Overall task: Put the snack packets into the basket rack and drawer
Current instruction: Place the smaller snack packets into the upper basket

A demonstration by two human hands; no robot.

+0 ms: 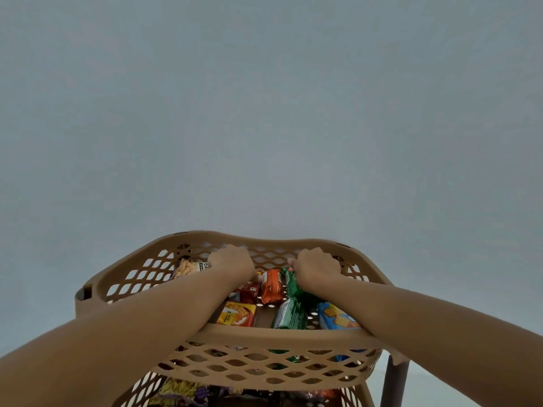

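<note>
A tan lattice basket rack [264, 336] fills the lower middle of the head view. Its top basket holds several snack packets: an orange one [271, 286], a green one [289, 314], a blue biscuit packet [335, 317], an orange-red box [236, 314], a dark red packet [249, 290] and a yellow nut bag [188, 268]. My left hand [232, 259] reaches into the far part of the basket, fingers curled down next to the nut bag. My right hand [318, 267] is curled on a green packet [291, 279] at the back. Both hands' fingertips are hidden.
A lower basket [138, 392] of the rack shows more packets, among them a yellow-purple one [179, 390]. A brown rack post [393, 383] stands at the right. A plain grey-blue wall [264, 113] rises right behind the rack.
</note>
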